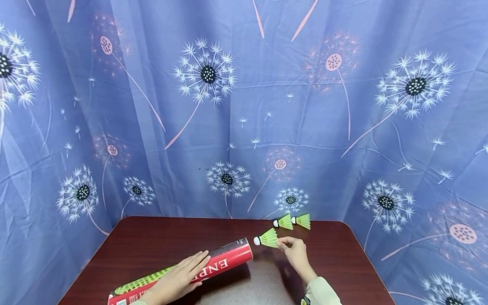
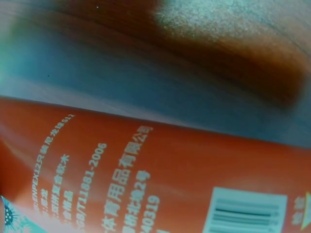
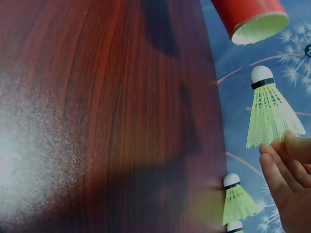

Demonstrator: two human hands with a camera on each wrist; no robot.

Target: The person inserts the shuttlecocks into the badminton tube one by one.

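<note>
In the head view my left hand (image 1: 182, 275) holds a red shuttlecock tube (image 1: 228, 256), its fingers laid over the top and the thumb along the near side. The tube's open mouth faces right; its pale inside shows in the right wrist view. White print and a barcode (image 2: 245, 213) cover the tube wall in the left wrist view, where the hand is hardly seen. My right hand (image 1: 296, 254) pinches a yellow-green shuttlecock (image 3: 271, 109) by the skirt's rim between thumb and fingers. Its white cork points toward the tube's mouth, a short gap apart.
Two more yellow-green shuttlecocks, a nearer one (image 1: 284, 222) and a farther one (image 1: 302, 220), lie at the table's back edge. The dark red wooden table (image 1: 167, 233) has rounded back corners. A blue dandelion-print curtain (image 1: 259, 127) hangs behind and at both sides.
</note>
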